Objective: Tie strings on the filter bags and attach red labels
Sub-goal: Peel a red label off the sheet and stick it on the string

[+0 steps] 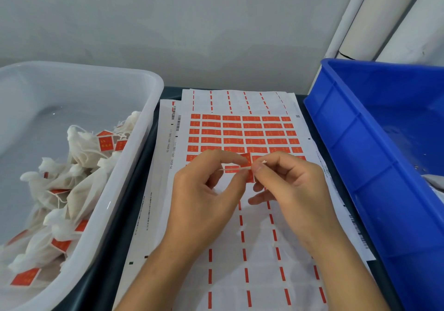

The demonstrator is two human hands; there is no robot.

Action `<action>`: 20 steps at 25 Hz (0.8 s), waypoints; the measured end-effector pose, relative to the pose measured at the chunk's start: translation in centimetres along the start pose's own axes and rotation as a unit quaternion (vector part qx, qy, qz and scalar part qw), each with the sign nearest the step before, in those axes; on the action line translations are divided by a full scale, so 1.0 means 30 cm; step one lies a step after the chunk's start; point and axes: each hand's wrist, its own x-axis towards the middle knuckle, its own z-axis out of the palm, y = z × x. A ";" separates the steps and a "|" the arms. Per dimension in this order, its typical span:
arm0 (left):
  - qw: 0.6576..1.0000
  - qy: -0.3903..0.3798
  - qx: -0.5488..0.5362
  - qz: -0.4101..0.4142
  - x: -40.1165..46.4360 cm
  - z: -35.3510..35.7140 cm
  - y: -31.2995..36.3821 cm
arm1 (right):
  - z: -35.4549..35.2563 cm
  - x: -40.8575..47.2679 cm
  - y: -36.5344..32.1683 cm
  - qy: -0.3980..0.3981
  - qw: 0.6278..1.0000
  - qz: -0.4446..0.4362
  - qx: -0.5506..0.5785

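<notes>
Pinching one red label (248,169) and a thin white string (258,163) between them, the left hand (206,192) and right hand (292,186) work just above the label sheet (240,130); left of that sheet, labelled filter bags (60,190) fill a white tub (144,123).

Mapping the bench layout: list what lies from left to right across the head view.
White tub of tagged filter bags → label sheet → left hand → red label pinched by both hands → right hand → blue crate.
</notes>
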 end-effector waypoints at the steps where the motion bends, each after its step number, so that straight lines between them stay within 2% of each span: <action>1: 1.000 0.000 0.004 0.002 0.001 -0.001 -0.001 | 0.000 0.000 -0.001 0.001 1.000 0.000 0.001; 5: 1.000 0.005 0.015 0.008 0.004 -0.001 -0.004 | 0.000 0.000 -0.003 0.014 1.000 -0.010 -0.004; 11: 0.999 0.013 0.038 -0.013 0.004 0.004 0.002 | 0.010 -0.004 -0.001 0.059 0.992 -0.068 -0.088; 16: 0.998 -0.001 -0.023 -0.059 0.009 0.001 0.007 | 0.015 0.003 0.002 0.058 0.990 -0.098 -0.085; 20: 0.991 -0.018 -0.090 -0.099 0.017 -0.011 -0.006 | 0.016 0.003 -0.004 0.037 0.995 -0.083 -0.048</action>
